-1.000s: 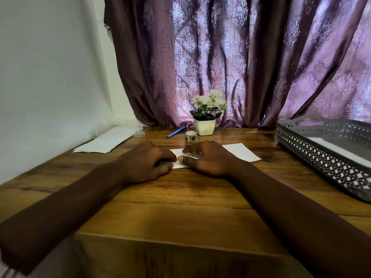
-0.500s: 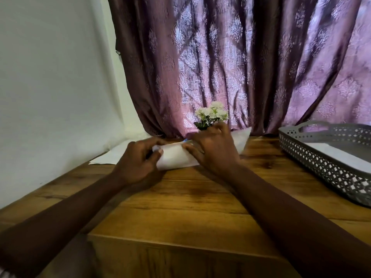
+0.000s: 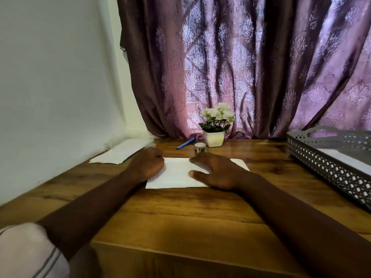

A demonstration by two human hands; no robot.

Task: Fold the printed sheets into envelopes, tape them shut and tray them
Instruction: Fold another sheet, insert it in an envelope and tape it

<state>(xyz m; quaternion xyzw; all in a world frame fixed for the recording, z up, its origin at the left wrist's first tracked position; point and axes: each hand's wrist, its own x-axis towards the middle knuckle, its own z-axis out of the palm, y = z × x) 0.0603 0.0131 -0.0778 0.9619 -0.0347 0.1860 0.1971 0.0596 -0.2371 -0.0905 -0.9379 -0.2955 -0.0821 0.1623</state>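
On the brown wooden worktop [image 3: 180, 213], white paper sheet [image 3: 176, 173] sat untaped, right hand [image 3: 218, 173] fingers flat on it, left hand [image 3: 147, 163] fingers curled (grip unclear), so taping and traying looked left.

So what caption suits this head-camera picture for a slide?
The left hand and right hand rest on a white paper sheet on the wooden table, tape roll and grey perforated tray nearby.

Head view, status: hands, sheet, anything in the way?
Right hand flat on sheet, fingers spread; left hand on its left edge, fingertips hidden. Paper lies flat on table. Tape roll and pen beyond it, not obstructing.
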